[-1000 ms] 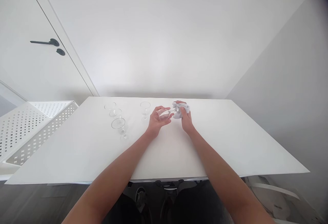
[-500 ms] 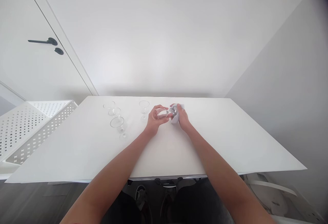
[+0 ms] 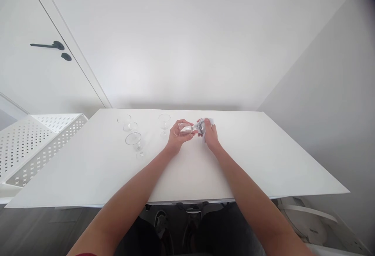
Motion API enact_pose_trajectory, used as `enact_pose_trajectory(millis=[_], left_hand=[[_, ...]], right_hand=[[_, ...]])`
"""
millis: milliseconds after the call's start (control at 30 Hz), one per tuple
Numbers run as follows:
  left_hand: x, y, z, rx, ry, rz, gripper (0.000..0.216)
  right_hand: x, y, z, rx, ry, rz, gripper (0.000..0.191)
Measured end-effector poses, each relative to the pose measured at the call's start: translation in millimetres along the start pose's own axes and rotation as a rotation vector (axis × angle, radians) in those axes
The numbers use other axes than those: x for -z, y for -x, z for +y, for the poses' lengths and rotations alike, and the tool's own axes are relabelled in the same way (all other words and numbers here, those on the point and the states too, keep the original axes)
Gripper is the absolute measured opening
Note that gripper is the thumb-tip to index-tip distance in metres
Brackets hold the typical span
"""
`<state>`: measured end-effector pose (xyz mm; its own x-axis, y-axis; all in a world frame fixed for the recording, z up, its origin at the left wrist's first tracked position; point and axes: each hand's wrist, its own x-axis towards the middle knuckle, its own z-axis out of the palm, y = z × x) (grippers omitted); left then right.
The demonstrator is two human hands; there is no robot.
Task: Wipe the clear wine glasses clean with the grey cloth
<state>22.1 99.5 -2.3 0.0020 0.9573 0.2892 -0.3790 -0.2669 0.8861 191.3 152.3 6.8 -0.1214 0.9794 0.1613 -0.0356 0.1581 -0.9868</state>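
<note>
The stemmed glass (image 3: pixel 184 130) lies on its side in the air just above the far middle of the white table (image 3: pixel 263 162), its bowl cupped in the left hand (image 3: pixel 178 137) and its stem and foot pointing right into a pale cloth (image 3: pixel 203 125). The left hand's fingers are curled closed around the bowl; the right hand (image 3: pixel 210 135) is wrapped shut on the cloth, which is bunched around the foot of the glass. Broad bare tabletop lies to the right of the hands and between them and the near edge, while the far edge, against the wall, runs near behind them. Besides the held glass, four more stand upright: one (image 3: pixel 164 122) just left of the left hand, and a cluster of three (image 3: pixel 130 131) farther left, well apart from the hands. Both forearms reach forward from the near edge and converge, wrists low over the table. A white perforated rack (image 3: pixel 35 146) stands off the table's left side.
</note>
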Motion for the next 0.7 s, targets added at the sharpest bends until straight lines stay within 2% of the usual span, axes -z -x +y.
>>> enact_pose_trajectory(millis=[67, 100, 167, 267, 333, 400, 467, 533, 633, 700], left_hand=[[0, 0, 1, 0.000, -0.003, -0.019, 0.050], [0, 1, 1, -0.003, -0.005, -0.026, 0.048], [0, 0, 1, -0.001, -0.008, -0.039, 0.048], [0, -2, 1, 0.013, -0.011, -0.020, 0.052], [0, -3, 1, 0.014, -0.017, 0.022, 0.056], [0, -4, 0, 0.003, -0.051, 0.065, 0.057], [0, -4, -1, -0.013, -0.112, 0.091, 0.053], [0, -4, -2, -0.026, -0.169, 0.100, 0.050], [0, -4, -2, -0.058, -0.209, 0.131, 0.051], [1, -3, -2, -0.084, -0.221, 0.154, 0.050]], right_hand=[[3, 2, -2, 0.135, 0.002, -0.035, 0.046], [4, 2, -3, 0.142, -0.020, -0.063, 0.043], [6, 0, -1, 0.063, -0.071, -0.113, 0.043], [6, -7, 4, -0.153, -0.115, -0.187, 0.058], [5, -9, 5, -0.224, -0.104, -0.195, 0.063], [4, -8, 3, -0.143, -0.047, -0.107, 0.057], [5, -4, -2, 0.063, 0.052, 0.013, 0.042], [8, 1, -6, 0.248, 0.176, 0.061, 0.027], [12, 9, -10, 0.355, 0.366, -0.022, 0.017], [12, 12, -11, 0.319, 0.472, -0.189, 0.030]])
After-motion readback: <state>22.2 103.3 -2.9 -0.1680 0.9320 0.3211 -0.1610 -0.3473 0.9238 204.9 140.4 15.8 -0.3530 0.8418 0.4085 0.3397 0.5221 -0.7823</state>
